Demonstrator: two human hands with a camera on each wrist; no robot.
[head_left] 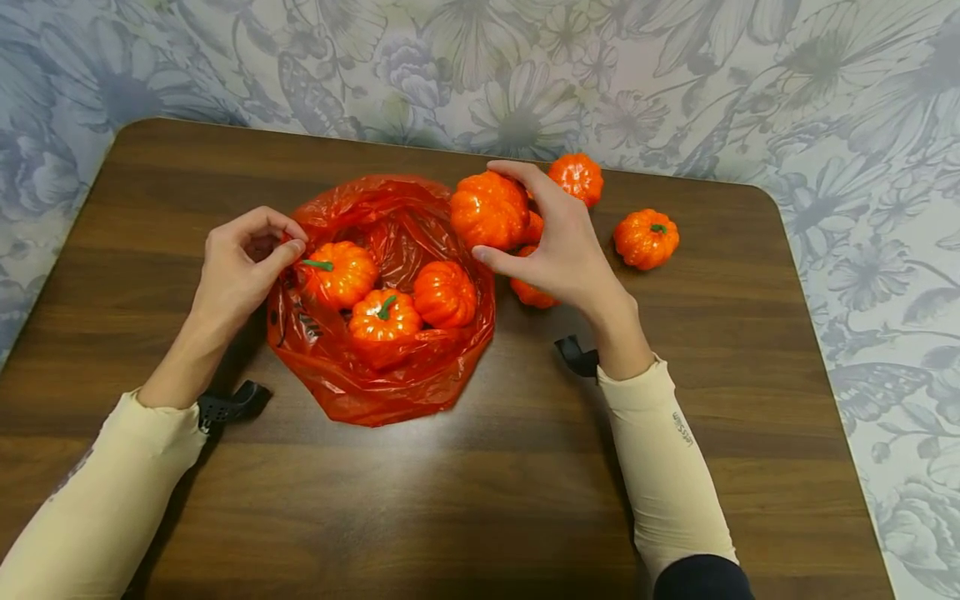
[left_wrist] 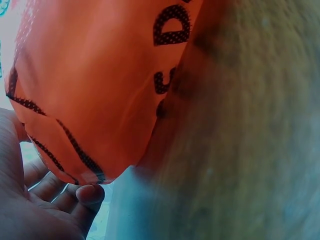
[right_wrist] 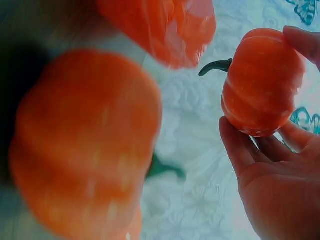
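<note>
My right hand [head_left: 566, 237] grips a small orange toy pumpkin [head_left: 489, 211] between thumb and fingers, just over the right rim of a red plastic bag [head_left: 382, 387]. In the right wrist view, that pumpkin's dark green stem [right_wrist: 216, 66] points away from the palm. At the bag's left rim, my left hand [head_left: 236, 267] pinches the thin plastic with thumb and fingers. Three pumpkins lie inside the opened bag: one at the left [head_left: 345, 275], one in front [head_left: 385, 317], one at the right [head_left: 445, 294]. Black print marks the bag [left_wrist: 100, 85] in the left wrist view.
Right of the bag, several more pumpkins lie on the brown wooden table [head_left: 480, 500]: one at the back edge [head_left: 576, 177], one farther right [head_left: 647, 239], and others partly behind my right hand, including a near one [head_left: 531, 282]. A flower-patterned wall [head_left: 517, 108] borders the table's far side.
</note>
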